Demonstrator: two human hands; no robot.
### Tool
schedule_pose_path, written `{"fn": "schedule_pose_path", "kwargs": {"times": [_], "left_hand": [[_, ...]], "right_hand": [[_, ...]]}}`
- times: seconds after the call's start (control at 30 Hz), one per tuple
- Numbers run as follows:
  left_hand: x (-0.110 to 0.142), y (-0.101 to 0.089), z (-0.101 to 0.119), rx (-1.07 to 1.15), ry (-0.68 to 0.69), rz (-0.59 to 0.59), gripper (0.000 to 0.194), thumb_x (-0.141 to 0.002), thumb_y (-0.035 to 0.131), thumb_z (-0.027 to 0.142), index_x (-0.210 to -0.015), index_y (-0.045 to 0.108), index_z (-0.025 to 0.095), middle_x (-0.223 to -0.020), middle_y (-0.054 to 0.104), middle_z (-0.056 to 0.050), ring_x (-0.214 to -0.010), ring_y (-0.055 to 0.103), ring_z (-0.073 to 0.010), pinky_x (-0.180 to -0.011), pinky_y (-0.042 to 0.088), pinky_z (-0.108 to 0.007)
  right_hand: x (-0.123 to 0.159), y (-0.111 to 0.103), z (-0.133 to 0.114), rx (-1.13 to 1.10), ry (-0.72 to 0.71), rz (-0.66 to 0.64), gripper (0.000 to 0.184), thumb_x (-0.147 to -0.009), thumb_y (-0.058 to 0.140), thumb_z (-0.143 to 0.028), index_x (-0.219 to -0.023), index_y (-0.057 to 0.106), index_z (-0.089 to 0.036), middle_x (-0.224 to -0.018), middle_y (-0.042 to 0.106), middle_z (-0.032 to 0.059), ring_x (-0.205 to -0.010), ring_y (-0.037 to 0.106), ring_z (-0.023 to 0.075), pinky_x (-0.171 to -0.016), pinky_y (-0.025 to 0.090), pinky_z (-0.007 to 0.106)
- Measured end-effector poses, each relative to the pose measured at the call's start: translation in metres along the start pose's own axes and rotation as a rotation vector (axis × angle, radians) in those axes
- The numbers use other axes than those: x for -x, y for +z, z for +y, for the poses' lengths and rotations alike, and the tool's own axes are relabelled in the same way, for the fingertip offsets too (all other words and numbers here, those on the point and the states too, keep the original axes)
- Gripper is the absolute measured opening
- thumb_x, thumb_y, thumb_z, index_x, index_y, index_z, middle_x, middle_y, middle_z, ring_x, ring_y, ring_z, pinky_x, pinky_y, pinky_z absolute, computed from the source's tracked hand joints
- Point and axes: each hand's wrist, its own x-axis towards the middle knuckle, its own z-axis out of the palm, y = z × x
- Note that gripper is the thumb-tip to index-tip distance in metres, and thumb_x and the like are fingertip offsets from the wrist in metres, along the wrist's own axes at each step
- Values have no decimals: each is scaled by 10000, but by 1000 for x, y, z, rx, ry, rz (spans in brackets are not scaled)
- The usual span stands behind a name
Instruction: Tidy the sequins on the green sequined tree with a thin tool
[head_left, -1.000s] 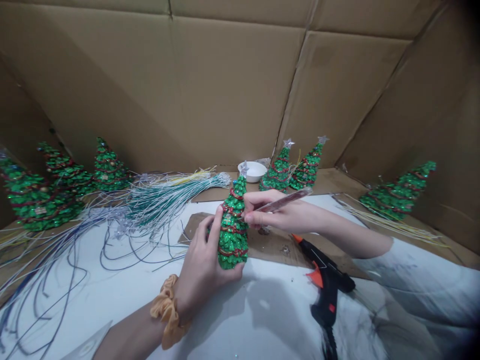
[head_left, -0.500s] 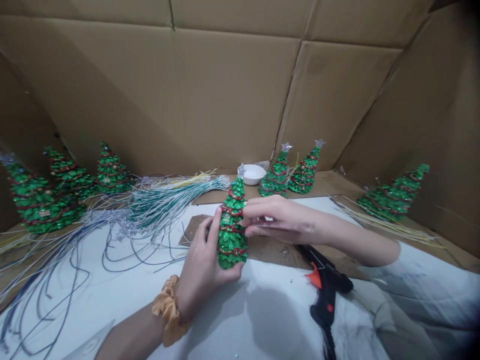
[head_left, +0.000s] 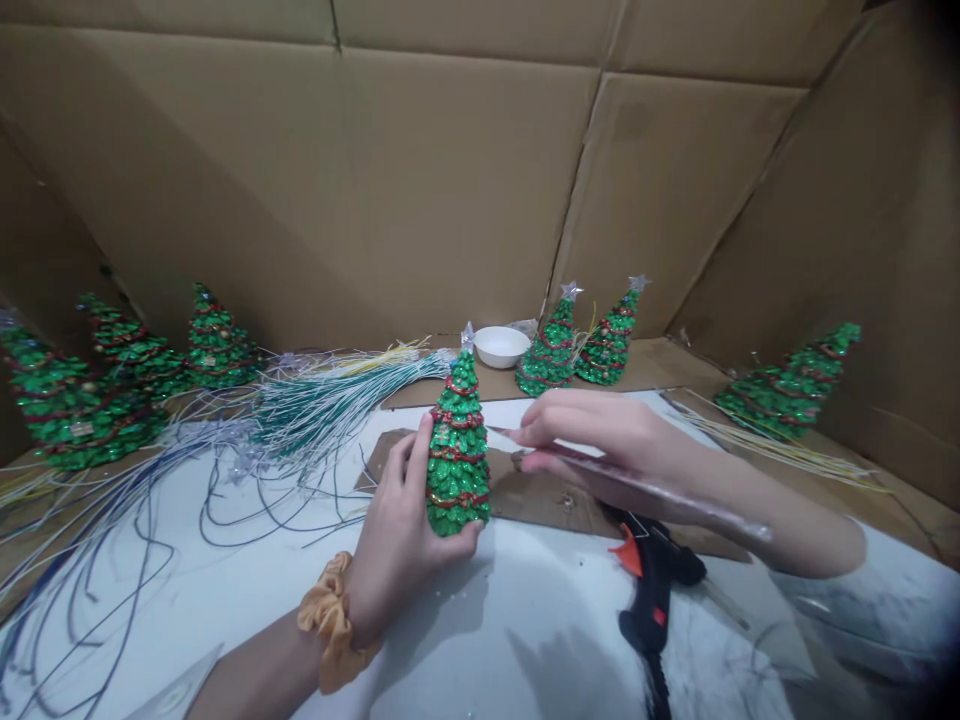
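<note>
Gripping a glitter tree (head_left: 458,460) in left fingers (head_left: 415,465), right fingers (head_left: 559,425) seemingly pinching a clear rod (head_left: 660,490) over cardboard (head_left: 547,505)

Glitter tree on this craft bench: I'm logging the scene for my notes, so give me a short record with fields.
left hand: wrapped around a green glitter tree with red garland
right hand: apart from the tree, with a long clear stick along it
left wrist: orange scrunchie
near the right arm: black and orange glue gun
farther back: white bowl, more glitter trees, bundled strands
</note>
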Motion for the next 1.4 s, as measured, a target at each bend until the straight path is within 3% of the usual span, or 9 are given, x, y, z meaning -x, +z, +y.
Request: {"fn": "schedule_pose_path", "kwargs": {"times": [0.13, 0.3, 0.57, 0.73, 1.07, 1.23, 1.33, 1.4], "left_hand": [[0, 0, 0, 29, -32, 7, 980, -629, 643, 280, -1395, 31, 239, -1272, 329, -102, -1182, 364, -277, -990, 340, -444], [0, 0, -1, 39, -40, 19, 954, -649, 633, 291, -1393, 40, 230, -1293, 315, -116, -1213, 333, -292, -997, 317, -480], [1, 0, -2, 42, -61, 33, 962, -644, 638, 297, -1392, 40, 214, -1299, 309, -120, -1227, 319, -283, -1011, 304, -470], [2, 1, -2, 47, -68, 39, 963, -648, 641, 315, -1392, 38, 212, -1301, 303, -122, -1233, 314, -286, -1006, 308, -471], [7, 8, -10, 9, -6, 103, 1000, -645, 650, 334, -1389, 8, 149, -1384, 262, -150, -1294, 231, -305, -1030, 287, -452], [8, 8, -11, 55, -18, 126, 957, -630, 658, 332, -1378, 97, 129, -1369, 292, -155, -1276, 272, -290, -1038, 287, -422], [5, 7, -12, 109, -70, 167, 934, -618, 666, 320, -1368, 146, 121, -1355, 316, -158, -1261, 299, -284, -1042, 280, -422], [3, 5, -14, 162, -113, 208, 907, -620, 667, 316, -1360, 177, 127, -1354, 331, -152, -1253, 317, -286, -1039, 283, -431]], "right_hand": [[20, -2, 4, -45, 155, 142, 142, -853, 468, -288, -778, 561, -211, -762, 626, 39, -670, 566, 140, -592, 422, 242], [48, 6, 6, -71, 341, 222, 92, -839, 496, -289, -803, 539, -216, -841, 634, 60, -753, 590, 172, -651, 453, 283], [65, 25, 7, -263, 490, 187, 63, -826, 521, -269, -850, 533, -212, -926, 607, 64, -876, 579, 184, -751, 461, 287], [57, 30, 2, -356, 467, 193, 71, -822, 519, -270, -840, 544, -206, -917, 616, 57, -860, 589, 176, -724, 472, 265], [29, 40, -14, -302, 376, 224, 75, -827, 510, -232, -872, 554, -191, -874, 632, 39, -781, 597, 144, -672, 466, 233], [29, 44, -8, -141, 335, 283, 61, -840, 489, -203, -873, 533, -177, -857, 616, 50, -797, 590, 150, -691, 456, 241], [41, 45, 6, 130, 333, 297, 81, -854, 465, -207, -857, 535, -165, -822, 599, 66, -754, 572, 174, -658, 441, 274], [54, 47, 21, 362, 365, 216, 115, -860, 444, -201, -862, 551, -158, -803, 592, 79, -743, 554, 207, -659, 424, 318]]}}
